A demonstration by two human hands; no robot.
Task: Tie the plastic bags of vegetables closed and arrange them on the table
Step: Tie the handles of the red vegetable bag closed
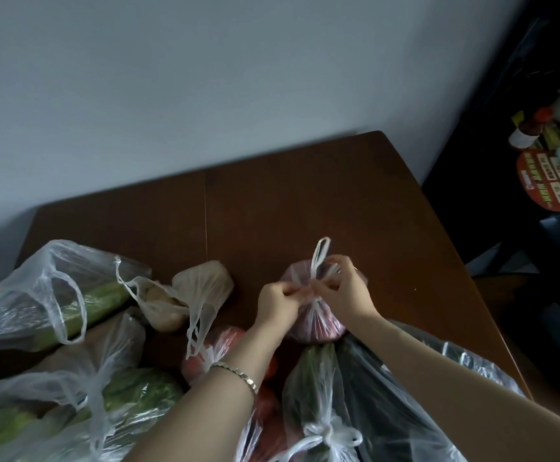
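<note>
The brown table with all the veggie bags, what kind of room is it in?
Probably a home kitchen or dining corner: a wooden table against a plain wall, plastic bags of vegetables, and a dark shelf of bottles beside it.

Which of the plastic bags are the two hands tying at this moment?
The small bag of red produce at the middle of the table: the left hand and the right hand pinch its handles. No hand holds another one.

Grey wall (205, 78); orange placard (538, 188) at rt.
</note>
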